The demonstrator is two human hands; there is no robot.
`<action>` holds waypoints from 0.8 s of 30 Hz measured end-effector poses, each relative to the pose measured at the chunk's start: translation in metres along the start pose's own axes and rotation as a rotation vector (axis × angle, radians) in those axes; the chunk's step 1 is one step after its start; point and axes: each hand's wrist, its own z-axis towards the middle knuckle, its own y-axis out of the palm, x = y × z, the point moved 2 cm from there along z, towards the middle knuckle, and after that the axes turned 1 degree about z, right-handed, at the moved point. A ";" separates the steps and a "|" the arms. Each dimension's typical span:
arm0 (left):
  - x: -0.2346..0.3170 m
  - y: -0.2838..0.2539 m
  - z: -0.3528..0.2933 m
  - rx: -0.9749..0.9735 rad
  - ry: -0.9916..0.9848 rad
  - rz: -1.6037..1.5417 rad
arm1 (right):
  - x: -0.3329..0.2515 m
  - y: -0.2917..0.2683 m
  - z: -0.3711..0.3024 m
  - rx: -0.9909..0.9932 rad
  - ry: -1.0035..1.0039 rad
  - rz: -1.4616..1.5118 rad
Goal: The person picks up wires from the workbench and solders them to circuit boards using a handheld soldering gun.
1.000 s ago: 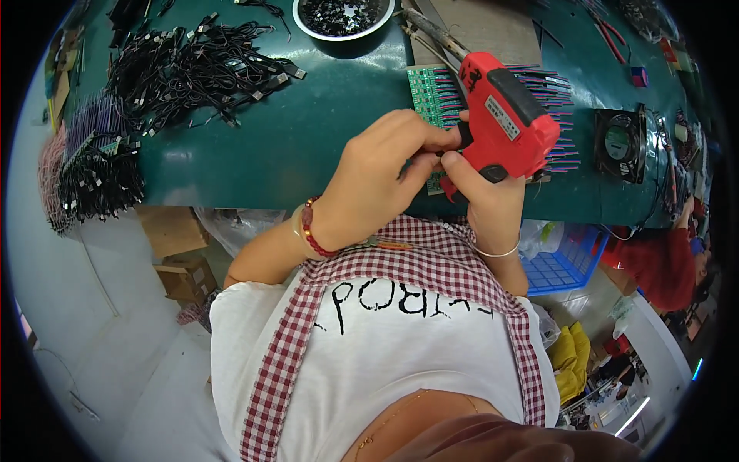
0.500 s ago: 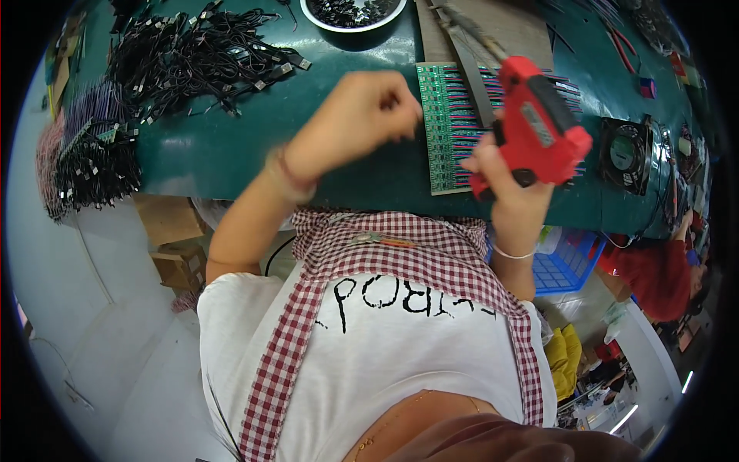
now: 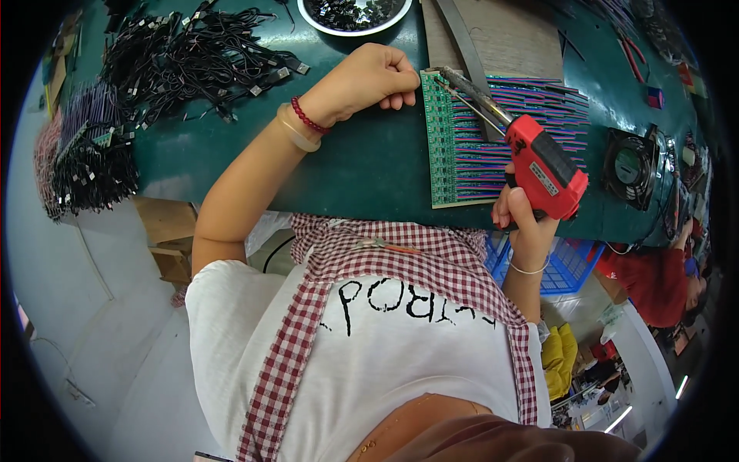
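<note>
My right hand (image 3: 530,225) grips the handle of a red and black soldering gun (image 3: 545,165), its barrel slanting up and left. The gun's tip is over the top end of a green circuit board panel (image 3: 441,158), close to my left fingers. My left hand (image 3: 371,81) is closed in a pinch beside that corner; whatever it pinches, if anything, is too small to make out. Rows of coloured wires (image 3: 531,154) extend right from the panel. A flat grey metal strip (image 3: 464,42) crosses over the wires, partly hidden behind the gun.
A heap of black USB cables (image 3: 200,58) covers the table's far left, with bundled wires (image 3: 92,154) at its edge. A white-rimmed bowl (image 3: 354,32) of small black parts stands at the back. A black fan (image 3: 630,168) is at right. Another person in red (image 3: 654,273) sits farther right.
My left hand has moved up to the board's top corner. The soldering gun has swung down and left, bringing its tip from beyond the board to that corner.
</note>
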 end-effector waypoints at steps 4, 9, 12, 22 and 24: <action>-0.002 0.001 0.000 0.022 -0.009 -0.049 | 0.001 0.000 -0.004 0.033 -0.001 -0.052; -0.001 0.002 -0.001 0.022 0.010 -0.037 | 0.004 -0.003 -0.006 0.048 0.012 -0.084; -0.001 0.002 -0.001 0.019 0.010 -0.036 | 0.005 -0.002 -0.008 0.074 -0.026 -0.119; -0.003 0.001 0.000 0.027 0.000 -0.034 | 0.010 -0.004 -0.014 0.096 -0.057 -0.218; -0.002 0.002 0.000 0.029 0.001 -0.031 | 0.008 -0.003 -0.015 0.109 -0.083 -0.251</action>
